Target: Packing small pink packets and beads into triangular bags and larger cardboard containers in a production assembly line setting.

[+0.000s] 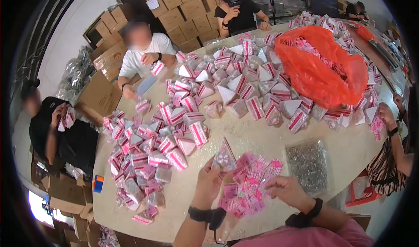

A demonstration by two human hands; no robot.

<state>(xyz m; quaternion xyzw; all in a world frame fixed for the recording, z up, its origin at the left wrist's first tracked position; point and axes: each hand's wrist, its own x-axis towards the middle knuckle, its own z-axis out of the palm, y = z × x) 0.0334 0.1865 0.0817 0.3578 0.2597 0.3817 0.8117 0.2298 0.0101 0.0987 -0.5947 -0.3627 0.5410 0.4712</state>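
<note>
My left hand (208,182) holds up a small triangular clear packet (224,156) filled with glittery bits, just above a loose heap of pink paper cards (247,186) on the table. My right hand (286,191) rests on the right side of that heap, fingers curled on the cards. Both wrists wear black bands. A clear bag of silvery pieces (307,165) lies just right of my right hand.
Heaps of pink-and-white triangular packets (150,151) cover the round pale table (257,138), around an orange plastic bag (323,65) at the back right. Other people sit around the rim. Cardboard boxes (174,11) are stacked behind. A small blue and orange object (98,183) sits at the left edge.
</note>
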